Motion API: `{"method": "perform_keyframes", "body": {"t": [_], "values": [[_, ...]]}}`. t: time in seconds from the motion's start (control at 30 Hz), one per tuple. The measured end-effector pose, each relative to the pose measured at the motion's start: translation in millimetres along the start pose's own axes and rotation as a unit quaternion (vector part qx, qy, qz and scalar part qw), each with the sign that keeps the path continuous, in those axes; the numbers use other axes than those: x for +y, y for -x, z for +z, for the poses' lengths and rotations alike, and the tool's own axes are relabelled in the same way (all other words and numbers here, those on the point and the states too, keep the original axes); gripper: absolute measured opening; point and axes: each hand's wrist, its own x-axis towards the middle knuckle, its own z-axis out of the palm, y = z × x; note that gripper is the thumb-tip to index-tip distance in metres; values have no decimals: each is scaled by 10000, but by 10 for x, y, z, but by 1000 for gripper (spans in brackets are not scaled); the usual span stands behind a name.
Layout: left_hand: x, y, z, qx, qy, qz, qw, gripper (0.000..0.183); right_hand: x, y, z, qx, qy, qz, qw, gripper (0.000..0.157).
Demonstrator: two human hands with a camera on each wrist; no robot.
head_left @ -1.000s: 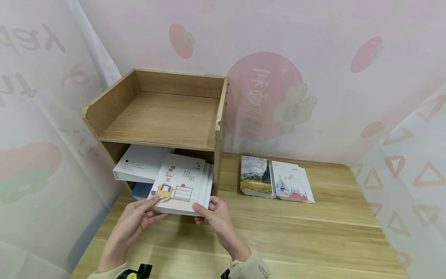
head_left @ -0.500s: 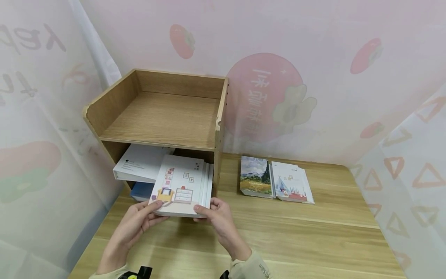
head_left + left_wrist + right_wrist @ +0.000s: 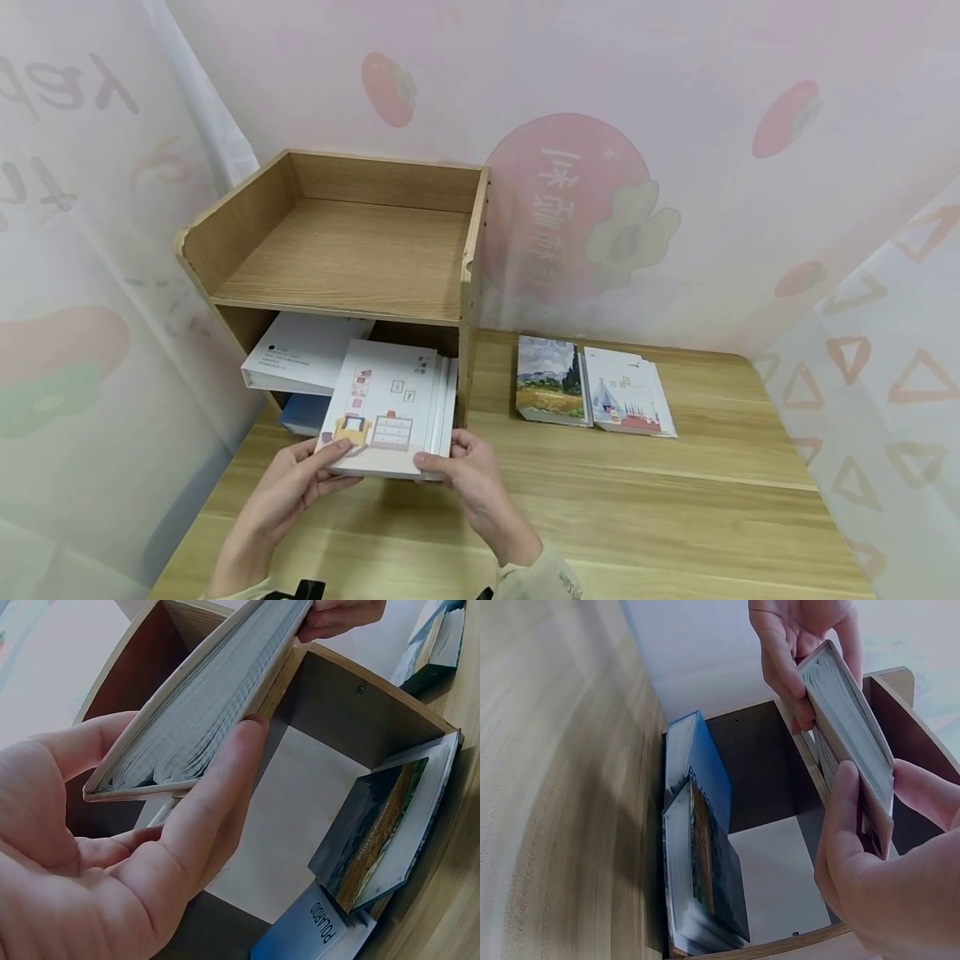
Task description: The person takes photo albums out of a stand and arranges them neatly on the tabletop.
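Note:
Both hands hold a white photo album (image 3: 382,408) with a drawn armchair and drawers on its cover, in front of the wooden shelf unit. My left hand (image 3: 288,483) grips its near left corner, thumb on top and fingers beneath. At the near right corner my right hand (image 3: 480,492) pinches it the same way. The wrist views show thick page edges of the album (image 3: 202,705) between thumb and fingers. Beside it another white album (image 3: 300,358) sticks out of the middle compartment. A blue Polaroid album (image 3: 709,776) and a landscape-covered album (image 3: 712,862) lie in the lowest compartment.
The wooden shelf unit (image 3: 345,312) stands at the back left, against a printed white curtain (image 3: 712,208). On the table (image 3: 675,517) to its right lie an album with a landscape painting (image 3: 551,379) and a white one with a tent drawing (image 3: 622,387).
Both hands have drawn the white album a little toward the person and away from the shelf, keeping their grip. The other albums have stayed in place.

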Motion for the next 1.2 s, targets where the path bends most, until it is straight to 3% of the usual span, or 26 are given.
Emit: {"method": "perform_keyframes", "body": {"t": [0.33, 0.7, 1.2], "values": [[-8, 19, -43, -203, -282, -238, 9991, 55, 37, 26, 1, 90, 396, -16, 9992, 47], [-73, 25, -136, -508, -926, -224, 9942, 47, 111, 32, -24, 6, 649, -228, 9976, 48], [-64, 103, -258, -486, -1261, -337, 9903, 42, 195, 77, -9, -25, 793, -349, 9962, 45]]}}
